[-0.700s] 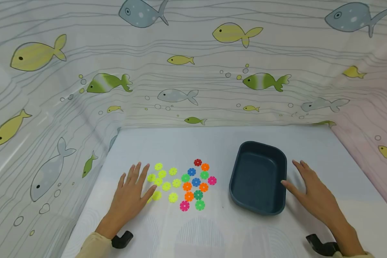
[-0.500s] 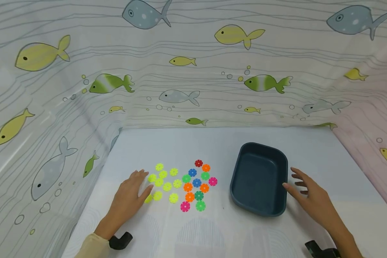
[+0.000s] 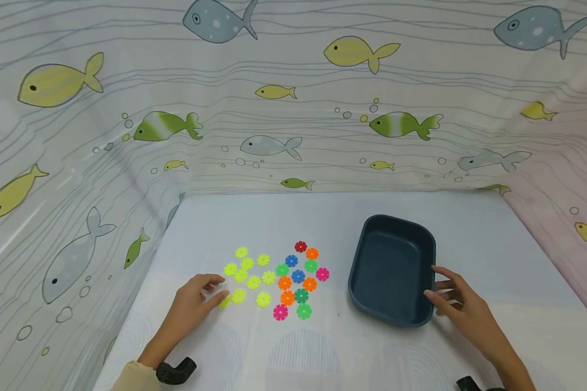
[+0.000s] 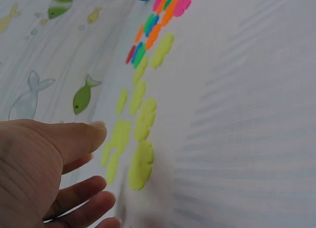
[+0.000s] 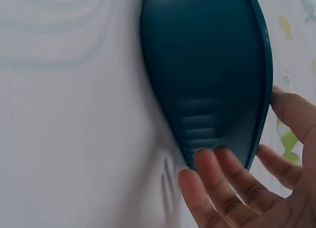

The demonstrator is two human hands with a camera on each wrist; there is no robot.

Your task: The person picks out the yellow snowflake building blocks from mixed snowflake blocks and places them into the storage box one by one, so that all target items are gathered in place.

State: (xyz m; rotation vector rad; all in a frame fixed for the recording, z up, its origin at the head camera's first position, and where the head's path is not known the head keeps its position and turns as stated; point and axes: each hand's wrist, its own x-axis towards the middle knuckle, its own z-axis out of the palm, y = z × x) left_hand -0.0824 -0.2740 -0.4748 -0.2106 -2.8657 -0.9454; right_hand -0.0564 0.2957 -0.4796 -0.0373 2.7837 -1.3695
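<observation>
A dark teal plastic basin (image 3: 393, 266) stands upright on the right of the table. My right hand (image 3: 462, 304) is at its right side, thumb tip over the rim and fingers loosely bent beside the outer wall. In the right wrist view the fingertips (image 5: 207, 161) lie close against the basin wall (image 5: 205, 65); how firmly they touch I cannot tell. Several yellow notched plastic discs (image 3: 253, 282) lie flat left of the middle. Near their left edge hovers my left hand (image 3: 191, 304), fingers loosely bent, nothing held; its thumb (image 4: 89, 134) also appears in the left wrist view.
Several more notched discs in orange (image 3: 287, 298), blue (image 3: 298, 276), green (image 3: 304, 311), pink (image 3: 281, 312) and dark red (image 3: 300, 247) lie between the yellow ones and the basin. Fish-printed sheets (image 3: 274, 119) rise behind and beside the white table (image 3: 323, 358).
My right hand has moved in toward the basin's right rim, its fingers bending more. The left hand has drawn slightly back toward me, its fingers going from spread to loosely bent. Basin and discs stay put.
</observation>
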